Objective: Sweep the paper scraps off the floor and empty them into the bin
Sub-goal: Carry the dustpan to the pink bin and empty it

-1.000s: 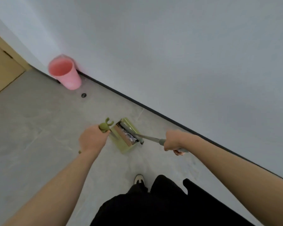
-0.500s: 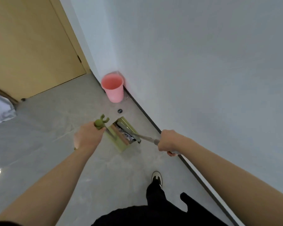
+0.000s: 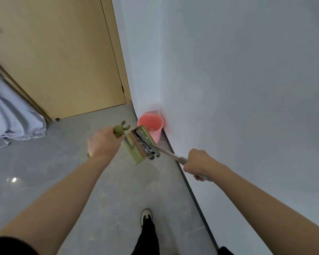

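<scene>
A pale grey-white wall [image 3: 247,80] runs along the right of a corridor, edged at its foot by a dark skirting strip [image 3: 190,188] that meets a polished grey tiled floor [image 3: 44,172]. At the far end stands a closed, light wooden door [image 3: 59,57], set in a matching frame beside the corner of the wall. Pale blue fabric [image 3: 9,118] spills onto the floor at the left edge, and a small bright reflection of a light [image 3: 13,179] glints on the tiles nearby.
</scene>
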A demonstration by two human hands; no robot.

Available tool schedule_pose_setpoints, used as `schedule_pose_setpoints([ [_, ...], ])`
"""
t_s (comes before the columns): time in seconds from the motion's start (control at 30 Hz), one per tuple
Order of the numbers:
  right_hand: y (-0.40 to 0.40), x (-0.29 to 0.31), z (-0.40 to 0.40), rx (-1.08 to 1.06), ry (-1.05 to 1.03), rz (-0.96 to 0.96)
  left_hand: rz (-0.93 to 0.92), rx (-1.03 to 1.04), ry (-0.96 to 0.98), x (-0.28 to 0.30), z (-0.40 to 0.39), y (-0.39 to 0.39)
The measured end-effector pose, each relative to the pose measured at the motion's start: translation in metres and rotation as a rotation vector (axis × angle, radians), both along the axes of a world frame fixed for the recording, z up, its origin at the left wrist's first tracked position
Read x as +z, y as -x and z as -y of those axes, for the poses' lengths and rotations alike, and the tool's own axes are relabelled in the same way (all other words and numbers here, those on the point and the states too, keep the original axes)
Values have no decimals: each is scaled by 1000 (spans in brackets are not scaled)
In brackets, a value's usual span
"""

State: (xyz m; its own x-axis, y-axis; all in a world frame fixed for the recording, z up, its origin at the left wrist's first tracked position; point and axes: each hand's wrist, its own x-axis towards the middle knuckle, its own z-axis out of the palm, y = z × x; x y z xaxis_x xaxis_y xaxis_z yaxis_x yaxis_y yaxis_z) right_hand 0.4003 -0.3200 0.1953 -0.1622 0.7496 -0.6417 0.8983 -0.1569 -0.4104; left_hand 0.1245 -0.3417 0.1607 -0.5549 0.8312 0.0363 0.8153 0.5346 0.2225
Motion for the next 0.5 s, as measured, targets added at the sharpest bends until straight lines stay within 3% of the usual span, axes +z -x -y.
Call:
schedule_pose_setpoints([
  [0.2,43,3,-98,-17,-105,3,-82,-62,-29,14,-96,47],
  [0.5,67,6,-181,-143,-74,-58,-237,-265,-20,12,-181,70],
])
